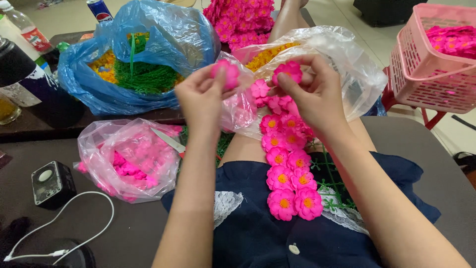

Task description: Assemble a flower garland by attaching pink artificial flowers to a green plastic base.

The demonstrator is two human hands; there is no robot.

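Note:
My left hand (202,97) pinches a pink fabric flower (226,73), which looks blurred. My right hand (316,94) grips another pink flower (287,71) at the top of a strip of pink flowers with orange centres (290,168). The strip runs down my lap on a green plastic grid (333,178). Both hands are raised close together above my legs.
A clear bag of pink petals (130,160) with scissors (168,140) lies to the left. A blue bag (144,54) holds green and yellow parts. A clear bag of yellow centres (342,59) sits behind my hands. A pink basket (436,69) stands at right. A small black device with a white cable (52,183) and bottles (20,64) are at left.

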